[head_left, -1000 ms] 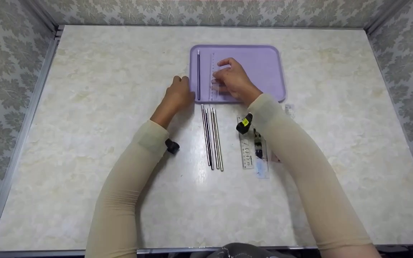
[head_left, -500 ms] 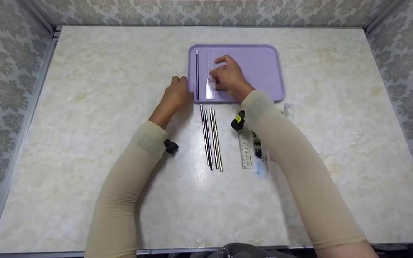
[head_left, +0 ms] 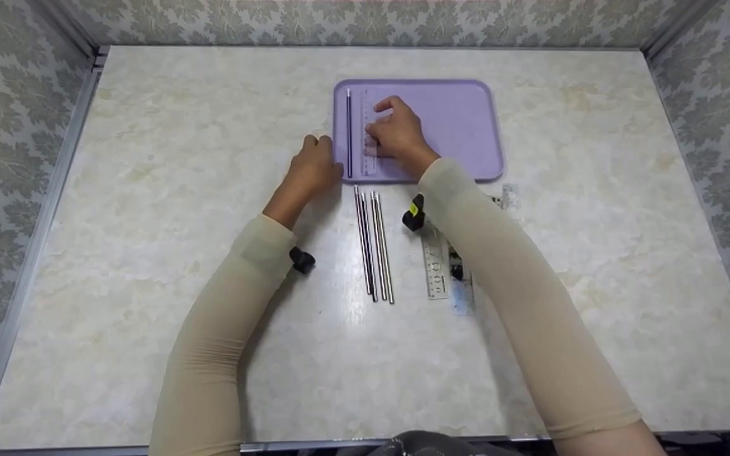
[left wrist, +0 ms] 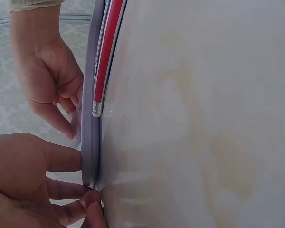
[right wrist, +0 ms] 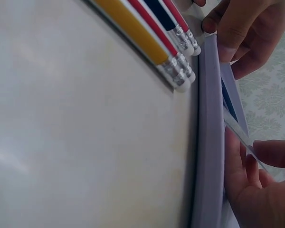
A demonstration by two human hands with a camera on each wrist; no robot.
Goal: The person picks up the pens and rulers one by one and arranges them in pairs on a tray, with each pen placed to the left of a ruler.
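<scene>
Head: right grip point(head_left: 397, 131) pinches one ruler point(head_left: 367, 113), left grip point(head_left: 313, 164) one tray point(head_left: 457, 133); four pencils point(head_left: 379, 247) outside.

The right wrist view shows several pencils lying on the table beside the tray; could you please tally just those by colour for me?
Yellow pencil: 1
Red pencils: 2
Dark blue pencil: 1
Total: 4

Both arms point(head_left: 210, 329) are slanting from near to far, the left hand point(head_left: 314, 164) gripping, the right hand point(head_left: 399, 132) pinching to its right.
</scene>
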